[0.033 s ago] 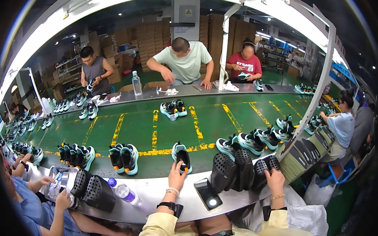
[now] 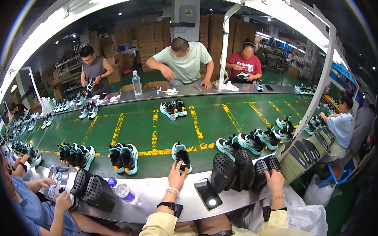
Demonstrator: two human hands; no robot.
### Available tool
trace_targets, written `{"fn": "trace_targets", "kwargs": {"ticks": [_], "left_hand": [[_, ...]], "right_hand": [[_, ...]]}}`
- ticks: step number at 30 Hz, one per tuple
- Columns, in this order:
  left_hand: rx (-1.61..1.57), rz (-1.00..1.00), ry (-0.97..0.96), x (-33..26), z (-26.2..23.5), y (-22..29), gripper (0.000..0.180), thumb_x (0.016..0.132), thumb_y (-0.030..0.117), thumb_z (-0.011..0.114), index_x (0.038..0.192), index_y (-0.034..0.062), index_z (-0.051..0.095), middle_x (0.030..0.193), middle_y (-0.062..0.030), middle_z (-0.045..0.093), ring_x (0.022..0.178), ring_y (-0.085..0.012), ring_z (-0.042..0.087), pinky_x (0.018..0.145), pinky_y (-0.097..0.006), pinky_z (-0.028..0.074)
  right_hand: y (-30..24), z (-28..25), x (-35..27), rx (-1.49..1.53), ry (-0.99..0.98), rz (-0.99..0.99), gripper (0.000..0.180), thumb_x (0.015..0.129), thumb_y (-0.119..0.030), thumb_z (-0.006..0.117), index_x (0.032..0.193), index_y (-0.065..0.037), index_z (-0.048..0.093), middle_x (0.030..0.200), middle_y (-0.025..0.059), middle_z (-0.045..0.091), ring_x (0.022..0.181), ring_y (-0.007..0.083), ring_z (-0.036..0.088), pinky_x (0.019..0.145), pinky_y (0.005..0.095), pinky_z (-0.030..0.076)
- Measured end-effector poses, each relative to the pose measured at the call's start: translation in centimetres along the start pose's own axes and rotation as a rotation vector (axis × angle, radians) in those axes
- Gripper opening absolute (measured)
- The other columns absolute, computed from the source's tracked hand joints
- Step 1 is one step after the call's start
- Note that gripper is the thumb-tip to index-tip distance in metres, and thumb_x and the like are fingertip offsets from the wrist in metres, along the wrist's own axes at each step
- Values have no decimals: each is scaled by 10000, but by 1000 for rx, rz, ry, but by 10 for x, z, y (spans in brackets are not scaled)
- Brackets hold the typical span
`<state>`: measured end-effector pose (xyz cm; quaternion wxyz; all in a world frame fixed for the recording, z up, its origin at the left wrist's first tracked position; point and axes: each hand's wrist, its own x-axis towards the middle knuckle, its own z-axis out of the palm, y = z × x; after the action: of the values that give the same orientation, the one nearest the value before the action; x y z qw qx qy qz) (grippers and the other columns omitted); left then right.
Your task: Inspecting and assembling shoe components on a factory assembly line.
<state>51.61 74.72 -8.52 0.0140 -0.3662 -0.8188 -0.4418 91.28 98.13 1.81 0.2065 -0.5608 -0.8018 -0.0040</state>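
Note:
My left hand (image 2: 177, 176) has its fingers hooked over the heel of a black and mint sneaker (image 2: 180, 152), which stands toe-away at the belt's near edge. Farther right, my right hand (image 2: 274, 182) grips the near end of a black, shoe-shaped piece with round holes (image 2: 262, 167). Larger black perforated pieces (image 2: 223, 171) stand upright just left of that hand. Between my hands a dark phone (image 2: 208, 193) lies on the metal ledge (image 2: 165, 196).
Sneaker pairs (image 2: 123, 158) stand along the green belt (image 2: 167, 134). A purple-capped bottle (image 2: 124, 191) lies left on the ledge. A white frame post (image 2: 310, 105) rises at right, near stacked green-grey insoles (image 2: 298, 159). Co-workers sit beside and across.
My hands and the things by them have not moved. Across the belt, the hand of the person in pale green has shifted slightly.

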Motion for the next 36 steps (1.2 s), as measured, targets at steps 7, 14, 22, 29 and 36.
{"fn": "trace_targets", "kwargs": {"ticks": [7, 14, 22, 29, 36], "left_hand": [[-154, 56, 101, 0, 2, 8, 629, 846, 187, 734, 1412, 168, 462, 1394, -205, 503, 1228, -401, 536, 1022, -439, 462], [-227, 48, 180, 4, 6, 7, 728, 807, 130, 769, 1433, 66, 403, 1377, -204, 514, 1249, -393, 523, 1057, -424, 436], [-369, 11, 207, 4, 12, 22, 772, 780, 79, 780, 1436, 51, 373, 1376, -226, 509, 1258, -408, 513, 1063, -429, 426], [-327, -57, 207, -1, 16, 19, 764, 782, 96, 777, 1419, 86, 355, 1323, -240, 544, 1185, -442, 559, 998, -465, 460], [-241, 3, 191, 8, 30, 8, 661, 786, 63, 740, 1371, 71, 432, 1439, -242, 445, 1196, -456, 542, 988, -469, 474]], "right_hand": [[1, 0, -3, -53, 56, -58, 548, 839, -535, 692, 848, 13, 670, 826, 246, 689, 818, 425, 671, 735, 498, 526], [-84, -136, 18, 212, 291, -129, 521, 852, -479, 711, 755, 28, 649, 676, 230, 643, 667, 401, 659, 614, 470, 488], [-306, -67, -7, 230, -161, -657, 514, 800, -444, 769, 743, 60, 684, 682, 196, 675, 637, 329, 674, 633, 388, 551], [-372, 47, 51, 224, -783, -406, 489, 841, -417, 735, 681, 43, 687, 552, 115, 642, 452, 234, 644, 488, 355, 543], [-390, 134, 18, 78, -237, -576, 317, 816, -394, 730, 857, -81, 756, 866, 135, 732, 828, 304, 723, 726, 408, 580]]}}
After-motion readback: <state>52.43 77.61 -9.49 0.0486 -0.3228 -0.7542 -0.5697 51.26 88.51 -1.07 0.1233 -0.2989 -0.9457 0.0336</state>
